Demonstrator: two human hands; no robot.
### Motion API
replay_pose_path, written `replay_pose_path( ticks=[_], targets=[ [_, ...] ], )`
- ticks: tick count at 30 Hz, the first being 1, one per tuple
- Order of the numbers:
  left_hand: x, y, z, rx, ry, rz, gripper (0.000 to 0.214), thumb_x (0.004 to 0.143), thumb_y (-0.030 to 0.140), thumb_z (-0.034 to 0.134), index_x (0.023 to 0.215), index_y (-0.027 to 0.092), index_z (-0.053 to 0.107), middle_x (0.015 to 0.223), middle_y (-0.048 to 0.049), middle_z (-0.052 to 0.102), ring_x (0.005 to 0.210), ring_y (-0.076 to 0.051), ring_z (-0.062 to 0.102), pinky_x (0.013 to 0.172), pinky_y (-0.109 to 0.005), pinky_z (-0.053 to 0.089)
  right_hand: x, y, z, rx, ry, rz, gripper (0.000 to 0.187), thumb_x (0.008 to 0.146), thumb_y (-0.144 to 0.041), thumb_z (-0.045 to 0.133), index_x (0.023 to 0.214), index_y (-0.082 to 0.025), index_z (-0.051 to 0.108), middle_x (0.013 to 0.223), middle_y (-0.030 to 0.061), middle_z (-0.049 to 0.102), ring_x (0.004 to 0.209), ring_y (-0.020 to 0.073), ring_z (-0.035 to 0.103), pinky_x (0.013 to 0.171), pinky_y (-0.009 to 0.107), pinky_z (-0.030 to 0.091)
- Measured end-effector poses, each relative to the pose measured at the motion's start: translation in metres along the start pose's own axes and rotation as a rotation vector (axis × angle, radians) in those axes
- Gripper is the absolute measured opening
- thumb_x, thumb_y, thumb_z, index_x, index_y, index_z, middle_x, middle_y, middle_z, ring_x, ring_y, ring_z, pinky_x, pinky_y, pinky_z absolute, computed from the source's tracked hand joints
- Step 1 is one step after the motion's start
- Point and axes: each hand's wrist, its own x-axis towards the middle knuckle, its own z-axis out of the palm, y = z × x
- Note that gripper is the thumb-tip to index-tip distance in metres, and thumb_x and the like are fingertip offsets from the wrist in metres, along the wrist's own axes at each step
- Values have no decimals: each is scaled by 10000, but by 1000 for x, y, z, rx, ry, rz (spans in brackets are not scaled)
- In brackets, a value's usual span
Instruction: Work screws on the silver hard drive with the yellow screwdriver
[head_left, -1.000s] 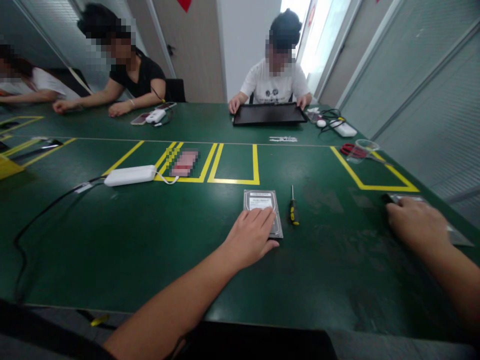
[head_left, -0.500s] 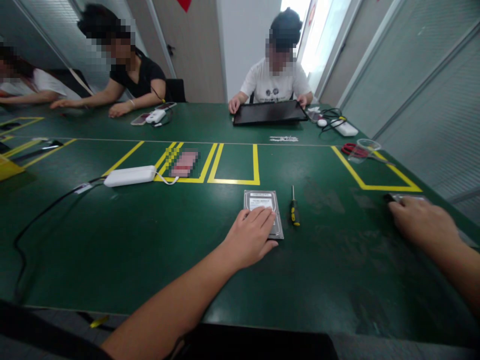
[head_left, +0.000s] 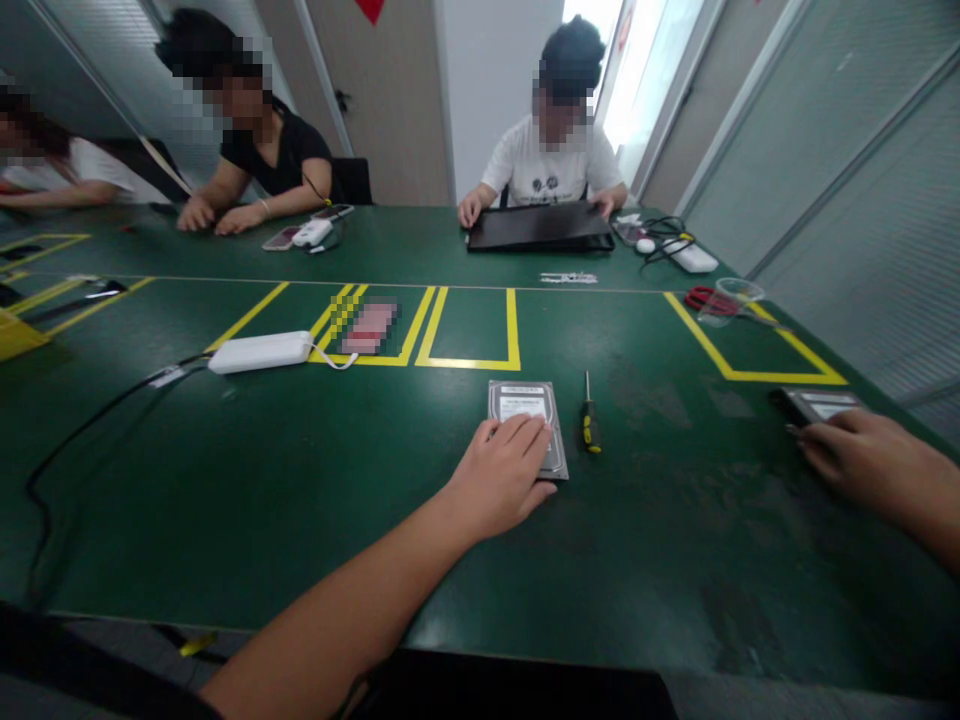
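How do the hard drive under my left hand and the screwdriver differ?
The hard drive is a silver block; the screwdriver is slim with a black and yellow handle. Your left hand partly covers the hard drive; nothing covers the screwdriver. Both lie on the green table.

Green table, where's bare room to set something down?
Biggest patch: this side of the white block, left of your left arm. Another: between screwdriver and right hand. Smaller: the yellow-taped box right of the pink item. Crowded: around the hard drive, with your left hand on it, and by the right hand's silver device.
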Motion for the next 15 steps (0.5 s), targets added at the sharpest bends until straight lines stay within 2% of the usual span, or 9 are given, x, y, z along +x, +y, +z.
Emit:
replay_pose_path(
  ticks=[4,10,15],
  targets=[
    [-1,0,0,0,-1,-4,631,946,474,569,1450,130,411,1498,-119,473,1392,-274,376,1090,-452,331,-7,5,-1,54,-58,-19,417,894,-400,433,892,-185,790,941,149,660,770,253,618,738,383,523],
    [-1,2,-1,3,-3,-9,620,943,461,572,1447,135,416,1493,-123,476,1391,-271,380,1093,-447,331,-5,-10,-19,6,-121,30,391,916,-333,411,937,-194,775,977,156,639,831,270,617,710,369,508],
    [-1,2,-1,-16,-5,-10,611,945,455,566,1443,133,417,1498,-112,472,1393,-271,371,1099,-458,322,0,-13,-27,-35,-228,68,357,936,-304,423,979,-197,761,1027,152,639,864,276,630,723,365,510]
  ],
)
